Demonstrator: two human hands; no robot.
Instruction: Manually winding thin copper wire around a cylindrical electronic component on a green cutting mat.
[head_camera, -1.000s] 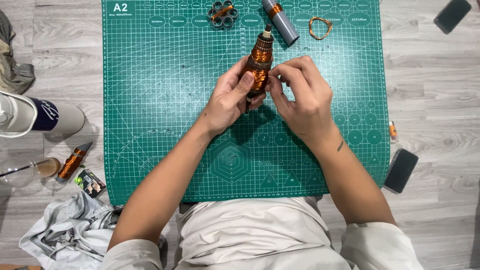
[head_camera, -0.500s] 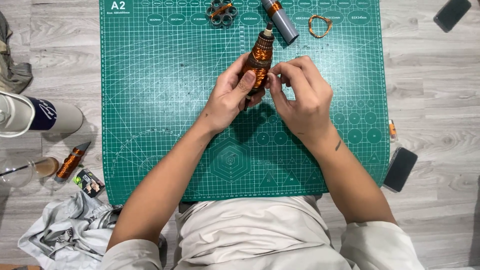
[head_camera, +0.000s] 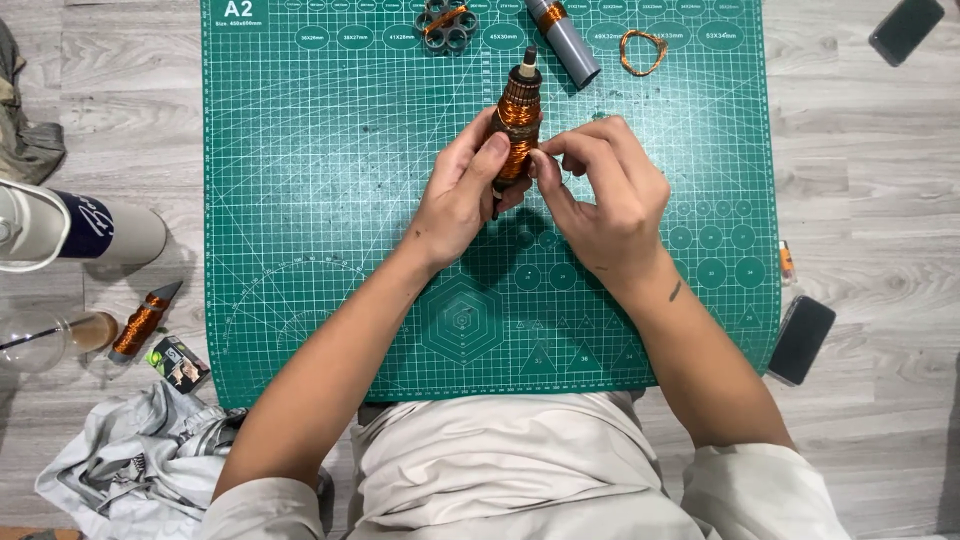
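A copper-wound motor rotor (head_camera: 518, 112) with a shaft tip pointing away from me is held over the green cutting mat (head_camera: 320, 200). My left hand (head_camera: 462, 195) grips its lower body, thumb pressed on the copper coil. My right hand (head_camera: 600, 195) pinches at the coil's right side with thumb and forefinger; whatever is between those fingertips is too fine to make out.
At the mat's far edge lie a grey ring part with copper (head_camera: 447, 22), a grey cylinder (head_camera: 565, 42) and a small copper wire loop (head_camera: 642, 50). Left of the mat: a white bottle (head_camera: 80, 232), a copper spool (head_camera: 142, 320), a glass (head_camera: 40, 340), cloth (head_camera: 120, 470). Two phones (head_camera: 802, 338) (head_camera: 905, 30) lie right.
Both hands stay on the rotor in nearly the same spot; the fingers of my right hand have shifted slightly along the coil.
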